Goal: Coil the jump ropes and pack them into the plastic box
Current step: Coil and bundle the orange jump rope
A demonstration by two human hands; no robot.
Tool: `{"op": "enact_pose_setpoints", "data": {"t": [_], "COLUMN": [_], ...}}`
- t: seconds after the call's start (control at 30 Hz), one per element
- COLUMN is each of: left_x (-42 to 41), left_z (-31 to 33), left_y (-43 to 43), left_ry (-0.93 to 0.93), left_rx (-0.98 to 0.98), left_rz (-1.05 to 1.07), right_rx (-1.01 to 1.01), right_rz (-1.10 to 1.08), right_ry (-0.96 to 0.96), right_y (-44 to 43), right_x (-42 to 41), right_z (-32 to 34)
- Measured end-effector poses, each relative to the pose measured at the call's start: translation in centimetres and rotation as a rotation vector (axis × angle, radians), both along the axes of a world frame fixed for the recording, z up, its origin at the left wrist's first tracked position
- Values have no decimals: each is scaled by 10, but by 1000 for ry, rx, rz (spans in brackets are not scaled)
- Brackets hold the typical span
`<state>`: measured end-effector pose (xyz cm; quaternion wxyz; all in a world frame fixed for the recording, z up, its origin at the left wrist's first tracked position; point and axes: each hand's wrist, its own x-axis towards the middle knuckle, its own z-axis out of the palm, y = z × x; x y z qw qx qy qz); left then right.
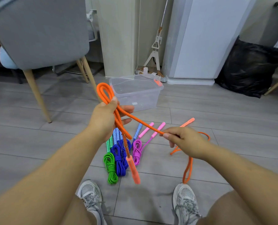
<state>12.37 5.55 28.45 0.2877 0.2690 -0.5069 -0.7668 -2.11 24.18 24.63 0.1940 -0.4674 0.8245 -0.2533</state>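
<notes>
Two grey shoes point(89, 192) at the bottom, both mine, planted on the floor point(232, 114). Two hands up, one rope between them. My left hand point(105, 117) grips the orange rope point(141, 121), thumb clamped over a loop of two strands that sticks up above the fist. One orange handle point(133, 171) dangles below that hand, blurred. My right hand point(185, 142) pinches the strand running across from the left. The slack drops behind my right wrist and trails over the floor to the second orange handle point(187, 122).

Three more ropes lie side by side on the floor beneath my hands: green point(110, 168), blue point(118, 159), purple point(137, 150), each bundled and knotted. I count five patterned handles fanned out beyond them, though my left hand and the orange rope cover the middle ones, so the pairing is hard to read.

Just past them sits one clear box point(135, 95), open, with an orange clip at its far corner; I can't make out anything inside.

Grey wood-look planks underfoot. One grey chair point(40, 33) far left, its top cut off. A mop point(156, 46) leans in the corner beside a white cabinet point(200, 38), and a black bag point(248, 69) slumps on the right.
</notes>
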Motion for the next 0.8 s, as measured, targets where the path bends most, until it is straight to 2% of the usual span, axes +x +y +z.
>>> {"op": "enact_pose_setpoints", "data": {"t": [0.2,0.37,0.5,0.7,0.8], "left_x": [0,-2,-5,-11,-13], "left_z": [0,-4,-9,-17,-18], "left_y": [-9,-8,0,15,23], "left_ry": [90,24,-50,-210,-224], "left_rx": [85,3,-97,-243,-215], "left_rz": [77,59,24,-103,-166], "right_rx": [156,160,69,-184,-250], "right_rz": [-85,-112,-44,-13,27], "right_ry": [41,93,123,-23,-86], "right_y": [32,34,17,-14,-30], "right_x": [-28,-24,-3,25,37], "right_z": [-13,-10,7,32,37]}}
